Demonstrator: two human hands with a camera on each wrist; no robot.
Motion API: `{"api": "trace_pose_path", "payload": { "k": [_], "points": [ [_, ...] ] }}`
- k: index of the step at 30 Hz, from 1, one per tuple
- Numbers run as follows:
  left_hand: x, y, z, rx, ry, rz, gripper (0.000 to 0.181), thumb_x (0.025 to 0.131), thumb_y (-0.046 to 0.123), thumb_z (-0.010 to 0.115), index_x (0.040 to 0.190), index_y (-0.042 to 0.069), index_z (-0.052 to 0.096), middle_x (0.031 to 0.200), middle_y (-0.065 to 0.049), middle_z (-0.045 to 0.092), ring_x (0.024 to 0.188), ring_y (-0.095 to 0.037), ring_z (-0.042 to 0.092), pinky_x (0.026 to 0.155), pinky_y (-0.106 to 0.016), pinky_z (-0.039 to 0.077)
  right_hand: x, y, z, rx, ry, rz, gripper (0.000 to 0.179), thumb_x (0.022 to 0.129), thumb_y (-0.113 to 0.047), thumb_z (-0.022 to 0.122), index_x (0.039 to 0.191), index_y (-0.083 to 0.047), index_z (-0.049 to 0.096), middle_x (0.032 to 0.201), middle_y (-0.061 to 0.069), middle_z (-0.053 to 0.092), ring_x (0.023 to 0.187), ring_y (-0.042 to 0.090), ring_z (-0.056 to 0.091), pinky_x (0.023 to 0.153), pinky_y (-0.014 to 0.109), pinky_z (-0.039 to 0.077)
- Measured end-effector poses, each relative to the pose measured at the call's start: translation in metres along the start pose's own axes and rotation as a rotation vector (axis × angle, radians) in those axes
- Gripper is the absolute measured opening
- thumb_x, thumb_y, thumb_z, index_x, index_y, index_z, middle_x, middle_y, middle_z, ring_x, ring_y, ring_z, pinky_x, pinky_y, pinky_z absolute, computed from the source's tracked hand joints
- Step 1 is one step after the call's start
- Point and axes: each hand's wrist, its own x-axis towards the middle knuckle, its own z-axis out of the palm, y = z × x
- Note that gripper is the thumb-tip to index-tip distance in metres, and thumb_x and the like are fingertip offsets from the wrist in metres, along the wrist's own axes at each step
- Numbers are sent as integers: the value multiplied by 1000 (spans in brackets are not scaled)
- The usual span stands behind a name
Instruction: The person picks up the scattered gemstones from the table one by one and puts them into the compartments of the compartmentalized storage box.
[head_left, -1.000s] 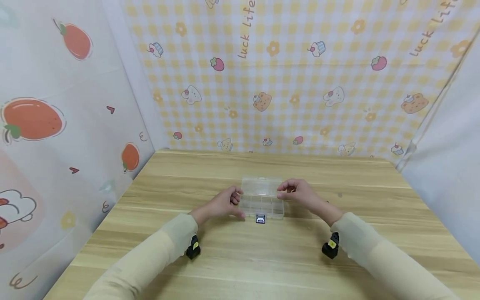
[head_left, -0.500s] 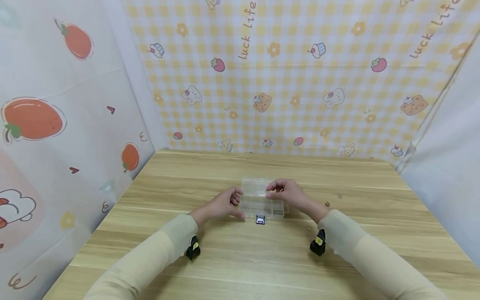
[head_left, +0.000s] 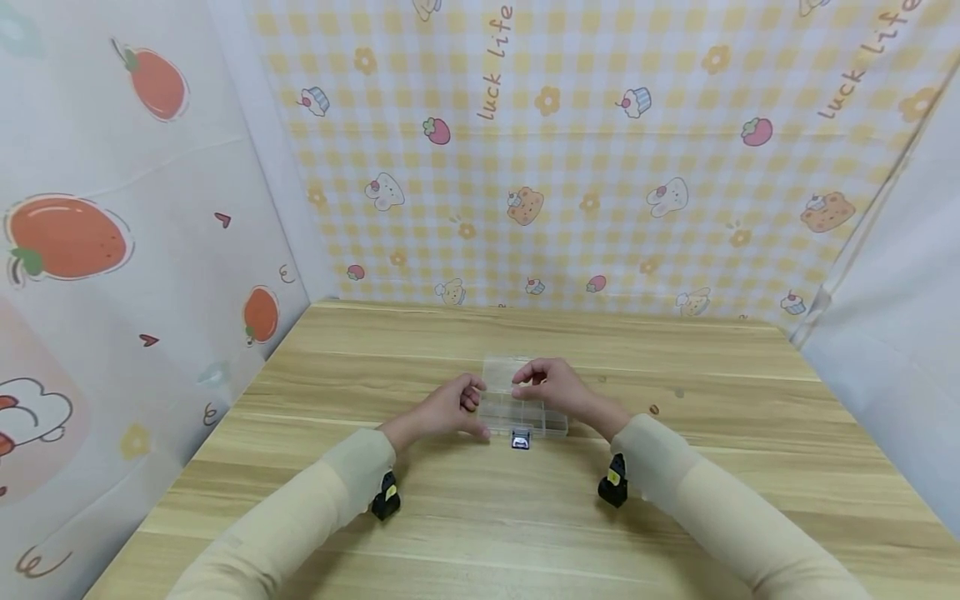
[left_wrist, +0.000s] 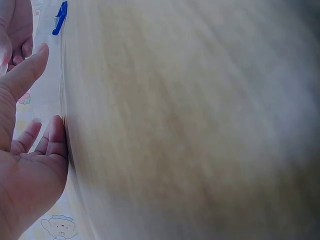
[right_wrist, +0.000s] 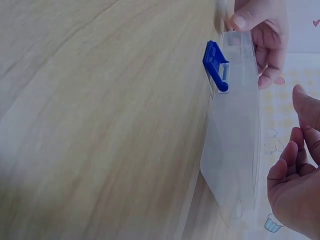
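A clear plastic compartment box [head_left: 557,421] lies on the table with its lid [head_left: 501,375] folded back behind it. Its blue latch [right_wrist: 215,65] hangs at the front edge. Around the box's left end, my left hand [head_left: 448,406] holds on, thumb at the front corner and fingers behind. My right hand [head_left: 558,387] hovers over the box near the lid, loosely bent. A gap shows between its thumb and fingers, and I see nothing between them. The right hand hides part of the lid and the right compartments.
A small brown ring-like bit [head_left: 654,409] and a grey spot [head_left: 679,392] are on the wooden table [head_left: 495,533] to the right. A yellow checked cloth [head_left: 555,150] hangs behind, and a fruit-print cloth [head_left: 172,250] stands at the left.
My right hand has moved left across the box, from its right end to above its middle. The left hand and the box have stayed in place.
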Motion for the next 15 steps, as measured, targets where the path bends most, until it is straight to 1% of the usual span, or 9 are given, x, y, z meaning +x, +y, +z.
{"api": "trace_pose_path", "payload": {
  "k": [6,10,15],
  "points": [
    [0,0,0,2,2,-10,73,68,13,90,127,1,49,105,-7,53,93,-19,50,84,-33,44,5,0,5,-29,-2,-25,12,83,-9,77,92,-4,72,84,2,60,75,18,48,66,30,40],
    [0,-1,0,8,0,-2,72,68,13,90,126,2,49,104,-7,53,93,-19,51,84,-33,44,7,0,7,-43,-5,-21,11,82,-9,78,90,-4,72,83,1,61,74,18,48,65,29,40],
    [0,-1,0,0,-1,-8,72,68,12,90,126,2,49,105,-7,53,94,-19,51,84,-33,44,7,2,8,-70,-8,-10,10,82,-10,79,88,-6,73,81,0,61,72,17,47,64,29,39]
  ]
}}
